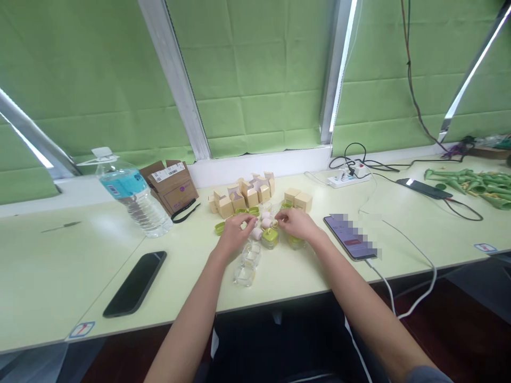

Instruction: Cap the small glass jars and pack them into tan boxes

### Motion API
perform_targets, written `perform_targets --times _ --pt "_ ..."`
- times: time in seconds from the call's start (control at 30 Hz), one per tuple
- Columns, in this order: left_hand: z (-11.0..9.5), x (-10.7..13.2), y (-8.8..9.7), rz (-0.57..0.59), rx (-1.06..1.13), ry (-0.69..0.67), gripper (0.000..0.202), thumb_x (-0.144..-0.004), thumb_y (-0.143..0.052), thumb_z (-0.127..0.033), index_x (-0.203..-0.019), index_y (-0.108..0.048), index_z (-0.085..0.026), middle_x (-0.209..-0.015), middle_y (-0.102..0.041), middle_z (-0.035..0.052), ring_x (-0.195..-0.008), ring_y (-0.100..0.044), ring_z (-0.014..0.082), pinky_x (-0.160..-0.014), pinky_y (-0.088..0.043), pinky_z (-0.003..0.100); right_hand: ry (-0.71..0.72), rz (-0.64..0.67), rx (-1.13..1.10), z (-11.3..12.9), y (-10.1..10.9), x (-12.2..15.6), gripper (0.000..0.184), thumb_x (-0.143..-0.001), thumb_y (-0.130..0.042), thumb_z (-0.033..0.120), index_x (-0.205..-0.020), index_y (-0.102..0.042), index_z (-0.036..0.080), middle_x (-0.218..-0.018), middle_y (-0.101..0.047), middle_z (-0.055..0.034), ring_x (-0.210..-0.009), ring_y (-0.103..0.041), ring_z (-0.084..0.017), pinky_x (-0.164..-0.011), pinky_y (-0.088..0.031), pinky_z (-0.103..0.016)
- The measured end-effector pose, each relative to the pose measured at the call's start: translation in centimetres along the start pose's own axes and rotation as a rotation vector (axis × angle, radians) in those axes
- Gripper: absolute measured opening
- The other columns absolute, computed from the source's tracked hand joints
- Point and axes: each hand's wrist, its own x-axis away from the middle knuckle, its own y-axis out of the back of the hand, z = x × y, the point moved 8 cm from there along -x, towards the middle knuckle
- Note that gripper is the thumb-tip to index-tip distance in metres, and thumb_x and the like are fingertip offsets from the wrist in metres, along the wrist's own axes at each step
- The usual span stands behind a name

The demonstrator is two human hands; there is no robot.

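Observation:
My left hand [235, 232] is closed with its fingertips together beside several small pale pink pieces [266, 223]. Facing it, my right hand [296, 222] is pinched near a tiny yellowish part; what either hand holds is too small to make out. Just below the fingertips stands a small clear jar with a green lid [270, 238]. Another green-topped jar [296, 243] sits partly under my right wrist. Clear open jars [244, 275] are lined up by my left forearm. Loose green lids [219, 229] lie behind my left hand, partly covered.
Behind the hands stand several opened small cardboard boxes [250, 194] and two closed ones [303, 201]. A large water bottle [133, 194], a brown carton [175, 187] and a black phone [136, 283] are at left. A charging phone [349, 237] and power strip [348, 180] are at right.

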Motion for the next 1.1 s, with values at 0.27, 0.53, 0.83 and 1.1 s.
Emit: perform_targets --times 0.27,0.53,0.83,1.1 --pt "2.5 0.2 2.3 0.126 -0.090 0.127 0.032 -0.091 -0.058 -0.047 -0.086 -0.076 -0.020 -0.091 -0.077 0.0047 -0.080 -0.066 0.0199 -0.075 -0.050 0.030 0.006 0.093 0.055 -0.2 -1.6 -0.2 0.035 -0.093 -0.058 0.029 -0.125 -0.070 0.025 -0.115 -0.076 -0.0069 -0.101 -0.071 -0.022 -0.088 -0.048 -0.029" --pt "2.7 1.0 1.1 0.289 -0.098 0.166 0.038 -0.088 -0.055 -0.048 -0.106 -0.078 -0.024 -0.078 -0.071 0.0035 -0.068 -0.059 0.0187 -0.064 -0.046 0.030 0.084 0.138 0.110 0.7 -1.7 0.1 0.033 -0.094 -0.052 0.020 -0.115 -0.076 0.027 -0.108 -0.078 -0.0072 -0.100 -0.070 -0.024 -0.079 -0.046 -0.027" --pt "3.0 0.8 1.8 0.236 0.026 0.234 0.042 -0.087 -0.055 -0.049 -0.107 -0.077 -0.019 -0.082 -0.074 0.0054 -0.074 -0.064 0.0218 -0.070 -0.052 0.032 0.101 0.137 0.167 0.8 -1.8 0.0 0.025 -0.097 -0.056 0.029 -0.091 -0.079 0.021 -0.092 -0.076 -0.0103 -0.093 -0.067 -0.022 -0.081 -0.045 -0.027" --pt "5.4 4.1 5.7 0.373 0.101 0.395 0.059 -0.081 -0.065 -0.064 -0.121 -0.070 -0.020 -0.107 -0.074 0.0097 -0.092 -0.067 0.0257 -0.084 -0.053 0.037 0.013 0.138 0.234 0.6 -2.0 -0.2 0.025 -0.089 -0.056 0.023 -0.094 -0.081 0.022 -0.099 -0.076 -0.0131 -0.100 -0.065 -0.028 -0.076 -0.047 -0.031"
